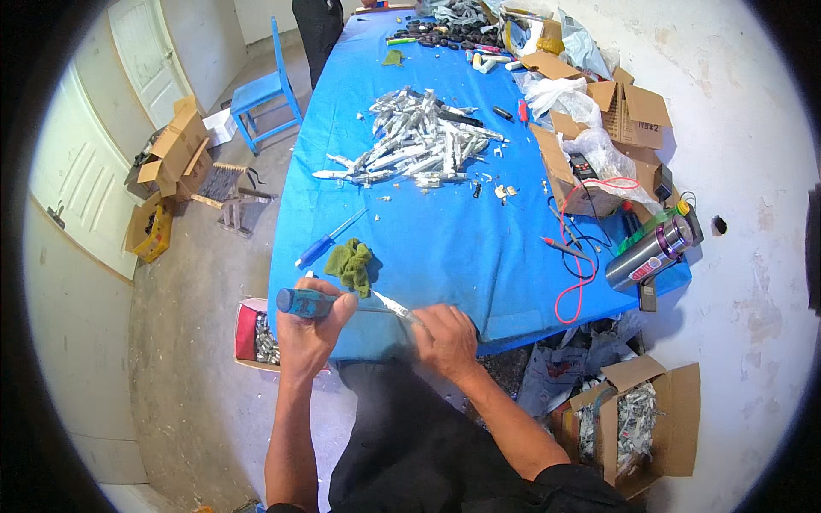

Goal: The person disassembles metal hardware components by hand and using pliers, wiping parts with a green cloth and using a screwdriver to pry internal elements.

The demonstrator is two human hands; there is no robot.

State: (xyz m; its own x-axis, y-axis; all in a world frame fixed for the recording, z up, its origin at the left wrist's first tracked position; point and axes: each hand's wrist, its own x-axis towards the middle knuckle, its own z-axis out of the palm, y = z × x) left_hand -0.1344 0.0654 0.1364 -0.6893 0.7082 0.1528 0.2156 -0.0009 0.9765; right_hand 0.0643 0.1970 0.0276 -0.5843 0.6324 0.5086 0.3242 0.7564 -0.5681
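My left hand [310, 342] is closed round the thick handle of a blue-handled tool [299, 303], whose working end I cannot make out. Close by on the right, my right hand [446, 340] grips a slim white pen-shaped piece [393, 306], its narrow tip pointing up and left toward the left hand. Both hands are at the near edge of the table. Just beyond them lie a crumpled green cloth [349, 267] and a screwdriver [328, 240] with a blue handle. Farther up sits a heap of similar white pen-shaped pieces [410, 141].
A blue cloth covers the table [462, 256]. On its right stand a steel flask [650, 252], a meter [583, 168] with red and black leads, and cardboard boxes [637, 111]. Below are a box of scraps [676, 419] and a red-lined box [245, 333]. Another person [318, 34] stands far off.
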